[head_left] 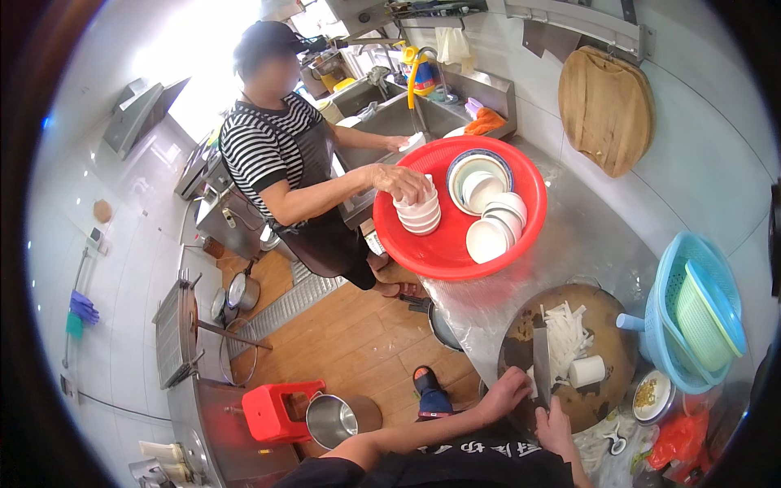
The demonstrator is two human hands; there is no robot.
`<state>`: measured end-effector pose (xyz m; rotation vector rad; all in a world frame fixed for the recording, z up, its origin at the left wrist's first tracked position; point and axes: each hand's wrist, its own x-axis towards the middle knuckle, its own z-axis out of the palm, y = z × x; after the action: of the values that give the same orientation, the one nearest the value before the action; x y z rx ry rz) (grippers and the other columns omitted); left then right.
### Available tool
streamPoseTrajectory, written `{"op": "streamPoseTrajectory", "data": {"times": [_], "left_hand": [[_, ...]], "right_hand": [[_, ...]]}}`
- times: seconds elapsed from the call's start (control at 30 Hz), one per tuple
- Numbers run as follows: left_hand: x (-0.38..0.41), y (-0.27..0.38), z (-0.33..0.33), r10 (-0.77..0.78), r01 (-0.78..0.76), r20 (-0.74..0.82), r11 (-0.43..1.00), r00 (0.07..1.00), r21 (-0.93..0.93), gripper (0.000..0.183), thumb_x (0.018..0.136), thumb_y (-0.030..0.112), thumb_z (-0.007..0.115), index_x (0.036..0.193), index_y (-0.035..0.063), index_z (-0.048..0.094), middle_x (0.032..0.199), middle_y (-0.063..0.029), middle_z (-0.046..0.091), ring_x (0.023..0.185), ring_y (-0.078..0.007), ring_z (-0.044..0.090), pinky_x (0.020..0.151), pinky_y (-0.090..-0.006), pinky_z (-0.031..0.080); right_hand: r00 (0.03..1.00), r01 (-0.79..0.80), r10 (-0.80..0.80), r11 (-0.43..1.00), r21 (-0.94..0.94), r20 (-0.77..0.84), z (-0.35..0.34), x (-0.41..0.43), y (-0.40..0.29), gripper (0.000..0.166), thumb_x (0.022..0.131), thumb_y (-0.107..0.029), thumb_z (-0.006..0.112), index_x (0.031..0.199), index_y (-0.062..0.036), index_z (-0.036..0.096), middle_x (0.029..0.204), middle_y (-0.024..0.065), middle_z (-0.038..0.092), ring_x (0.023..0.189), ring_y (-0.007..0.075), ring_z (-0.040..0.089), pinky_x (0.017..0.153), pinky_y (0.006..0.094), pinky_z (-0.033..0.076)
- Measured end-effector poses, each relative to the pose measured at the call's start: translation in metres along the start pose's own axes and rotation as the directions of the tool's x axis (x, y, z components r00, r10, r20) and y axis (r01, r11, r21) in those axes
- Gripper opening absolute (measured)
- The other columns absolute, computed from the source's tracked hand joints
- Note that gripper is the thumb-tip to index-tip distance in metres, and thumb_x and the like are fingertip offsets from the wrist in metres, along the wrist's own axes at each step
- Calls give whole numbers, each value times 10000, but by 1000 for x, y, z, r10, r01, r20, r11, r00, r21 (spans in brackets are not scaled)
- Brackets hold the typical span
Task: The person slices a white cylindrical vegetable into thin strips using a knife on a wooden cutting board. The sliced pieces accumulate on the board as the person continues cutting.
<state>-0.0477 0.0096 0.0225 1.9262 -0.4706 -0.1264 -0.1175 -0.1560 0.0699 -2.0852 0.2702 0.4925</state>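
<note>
My right hand (553,419) grips the handle of a cleaver (541,360), whose wide blade stands on edge over a round wooden chopping board (518,329). With its fingertips close against the blade, my left hand (511,390) holds a white vegetable piece (532,382), mostly hidden by the fingers. Across the blade lies a heap of white vegetable strips (566,335), probably radish. A thick peeled white chunk (587,371) rests on the board beside the heap.
A co-worker (268,152) at the sink (445,116) touches stacked white bowls (418,213) in a red plastic basin (390,244). Blue baskets (665,317), a bowl of chopped yellowish food (647,395) and a peeler (616,442) lie right of the board. A steel pot (360,415) and red stool (268,415) stand on the floor.
</note>
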Motion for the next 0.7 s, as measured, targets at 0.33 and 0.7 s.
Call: {"op": "streamPoseTrajectory", "data": {"times": [0.33, 0.7], "left_hand": [[9, 5, -4, -99, 106, -68, 987, 993, 118, 88, 748, 18, 649, 790, 8, 572, 804, -147, 549, 766, -320, 558, 683, -381, 469], [19, 32, -13, -46, 53, -88, 996, 995, 78, 86, 726, -42, 659, 769, -25, 587, 801, -141, 559, 711, -280, 579, 635, -334, 477]], "right_hand": [[992, -37, 5, 967, -253, -128, -2, 11, -38, 208, 923, -263, 429, 964, -60, 411, 698, 257, 602, 676, 461, 587, 600, 573, 444], [966, 52, -118, 960, -274, -231, 1, 0, -45, 177, 924, -204, 442, 892, -36, 398, 692, 221, 601, 657, 434, 587, 561, 536, 453]]}}
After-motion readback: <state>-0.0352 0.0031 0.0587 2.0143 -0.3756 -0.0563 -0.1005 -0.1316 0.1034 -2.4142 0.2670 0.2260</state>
